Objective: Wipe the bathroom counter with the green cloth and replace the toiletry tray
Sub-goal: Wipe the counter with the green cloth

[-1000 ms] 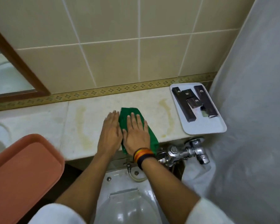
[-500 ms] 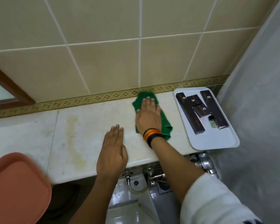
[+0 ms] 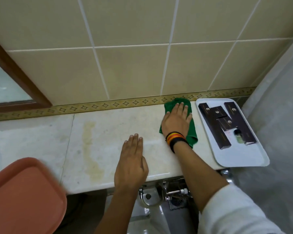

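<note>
Head view, left to right. Left hand (image 3: 131, 163) laid flat, fingers extended, at counter (image 3: 108, 132) front edge, nothing held. Right hand (image 3: 176, 120) pressed palm-down, fingers spread, on green cloth (image 3: 190, 132) near counter back edge by wall. Cloth judged soft, light, bunching easily; best driven by flat palm, gathered by pinched fold. Toiletry tray (image 3: 240, 157) sat at counter right end, just beside cloth; probably rigid, light; contents loose, so both long rims to be gripped, kept level.

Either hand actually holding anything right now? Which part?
Nothing gripped. The right hand lies flat on the green cloth, palm over its middle; the left hand lies flat on the bare counter.
</note>
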